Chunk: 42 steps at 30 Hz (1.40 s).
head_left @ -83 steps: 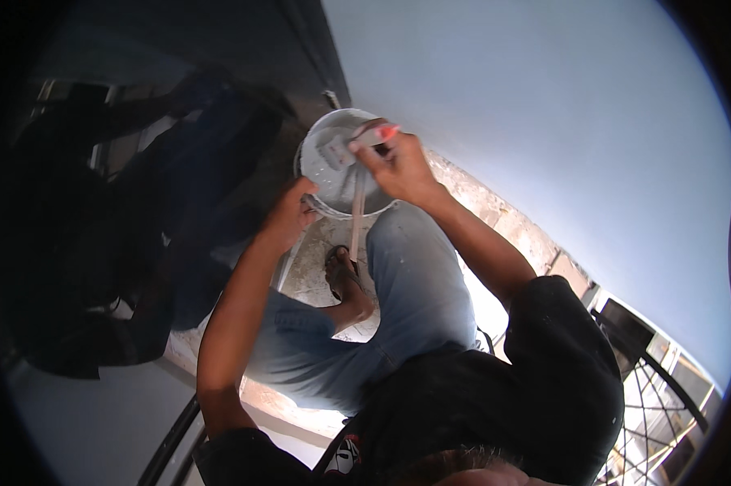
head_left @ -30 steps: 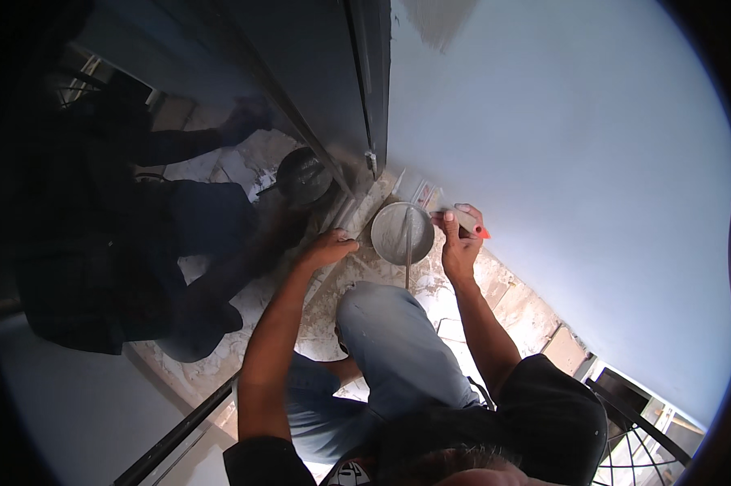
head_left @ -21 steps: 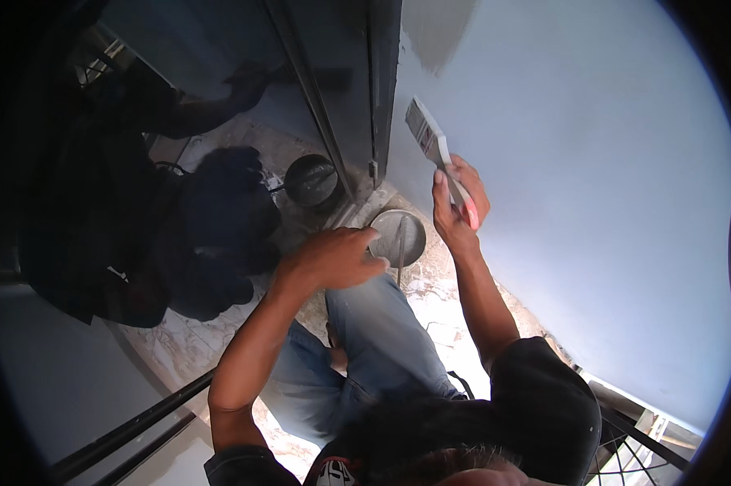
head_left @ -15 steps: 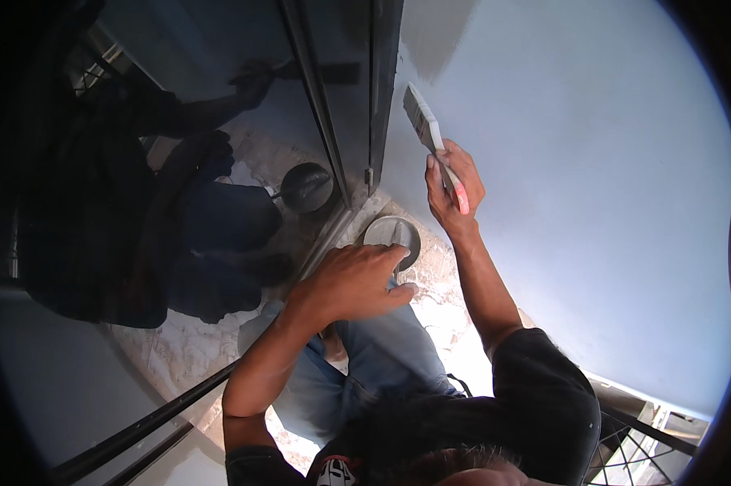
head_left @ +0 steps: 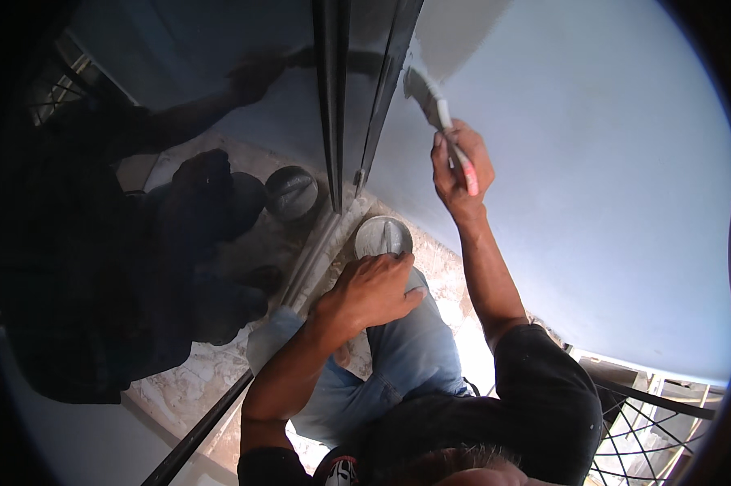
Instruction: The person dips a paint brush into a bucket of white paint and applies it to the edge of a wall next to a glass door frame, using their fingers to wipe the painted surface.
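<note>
Right hand (head_left: 467, 162), fingers clamped on the brush (head_left: 443, 115), bristles (head_left: 419, 86) newly bent against the wall (head_left: 576, 178); left hand (head_left: 374, 292), grip unclear

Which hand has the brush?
The right hand: it grips the brush, bristles at the wall. The left hand has no brush and sits lower in view, by the bucket.
</note>
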### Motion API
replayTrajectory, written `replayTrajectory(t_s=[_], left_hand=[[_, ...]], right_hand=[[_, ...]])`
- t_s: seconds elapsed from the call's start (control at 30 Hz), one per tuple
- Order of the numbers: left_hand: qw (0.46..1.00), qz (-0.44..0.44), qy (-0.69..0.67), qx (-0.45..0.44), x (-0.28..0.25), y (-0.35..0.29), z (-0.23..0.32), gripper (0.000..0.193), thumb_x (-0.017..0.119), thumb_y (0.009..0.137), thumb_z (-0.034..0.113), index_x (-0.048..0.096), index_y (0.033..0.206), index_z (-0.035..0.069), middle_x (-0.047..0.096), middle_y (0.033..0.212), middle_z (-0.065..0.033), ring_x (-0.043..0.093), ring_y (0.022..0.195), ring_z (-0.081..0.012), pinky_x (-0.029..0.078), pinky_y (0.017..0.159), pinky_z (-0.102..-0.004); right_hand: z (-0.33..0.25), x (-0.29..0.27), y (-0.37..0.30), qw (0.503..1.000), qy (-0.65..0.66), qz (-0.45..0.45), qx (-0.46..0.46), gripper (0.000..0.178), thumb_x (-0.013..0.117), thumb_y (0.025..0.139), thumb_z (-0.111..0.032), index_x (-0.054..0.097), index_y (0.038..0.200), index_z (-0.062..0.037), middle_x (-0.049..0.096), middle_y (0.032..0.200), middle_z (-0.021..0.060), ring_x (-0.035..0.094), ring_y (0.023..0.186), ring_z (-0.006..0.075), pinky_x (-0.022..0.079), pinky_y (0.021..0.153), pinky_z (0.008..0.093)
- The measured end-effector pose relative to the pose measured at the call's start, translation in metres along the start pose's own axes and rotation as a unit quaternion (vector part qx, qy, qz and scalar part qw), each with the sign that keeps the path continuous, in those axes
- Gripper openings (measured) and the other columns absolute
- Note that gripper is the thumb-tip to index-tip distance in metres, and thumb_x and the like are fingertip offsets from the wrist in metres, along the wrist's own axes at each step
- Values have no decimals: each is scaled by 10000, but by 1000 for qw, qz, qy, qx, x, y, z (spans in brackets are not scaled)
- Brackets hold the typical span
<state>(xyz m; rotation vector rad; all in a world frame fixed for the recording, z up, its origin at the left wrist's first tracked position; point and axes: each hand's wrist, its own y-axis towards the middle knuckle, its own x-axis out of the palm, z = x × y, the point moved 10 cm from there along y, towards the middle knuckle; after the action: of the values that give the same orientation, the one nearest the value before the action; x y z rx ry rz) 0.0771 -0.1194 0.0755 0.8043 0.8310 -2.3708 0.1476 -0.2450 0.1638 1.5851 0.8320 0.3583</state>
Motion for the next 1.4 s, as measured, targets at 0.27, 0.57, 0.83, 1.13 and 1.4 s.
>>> replayTrajectory(t_s=[0.27, 0.57, 0.83, 1.13, 1.4], left_hand=[[999, 48, 11, -6, -18, -2, -12, 571, 646, 903, 367, 547, 1250, -75, 669, 1066, -295, 652, 1024, -444, 508, 922, -496], [998, 65, 15, 6, -24, -2, -10, 580, 645, 910, 373, 548, 1260, -80, 669, 1067, -296, 655, 1018, -442, 511, 919, -495], [998, 59, 15, 0, -24, -6, -11, 565, 649, 907, 367, 562, 1240, -81, 670, 1067, -296, 656, 1021, -440, 516, 910, -490], [999, 48, 9, -7, -21, -8, -14, 543, 647, 908, 367, 563, 1211, -75, 672, 1053, -296, 656, 1016, -445, 511, 919, -496], [999, 42, 5, -10, -21, -8, -15, 536, 648, 909, 361, 564, 1208, -75, 673, 1048, -299, 653, 1024, -450, 510, 925, -500]], right_hand=[[-18, 1, 17, 999, -39, 2, -27, 326, 748, 774, 78, 579, 1035, -18, 685, 971, 167, 694, 806, 292, 565, 665, 336], [-19, -5, 30, 999, -22, 11, -21, 311, 756, 776, 79, 594, 1027, -8, 685, 969, 173, 690, 776, 279, 561, 653, 327], [-20, -4, 40, 1000, -17, 16, -17, 289, 750, 798, 62, 592, 1028, -13, 691, 976, 167, 697, 774, 266, 562, 665, 321], [-28, -7, 54, 998, -33, 31, -37, 278, 744, 807, 61, 591, 1028, -7, 692, 964, 161, 694, 766, 250, 557, 651, 309], [-24, -5, 55, 998, -22, 30, -46, 308, 747, 806, 57, 573, 1050, -15, 699, 957, 164, 698, 754, 245, 558, 645, 311]])
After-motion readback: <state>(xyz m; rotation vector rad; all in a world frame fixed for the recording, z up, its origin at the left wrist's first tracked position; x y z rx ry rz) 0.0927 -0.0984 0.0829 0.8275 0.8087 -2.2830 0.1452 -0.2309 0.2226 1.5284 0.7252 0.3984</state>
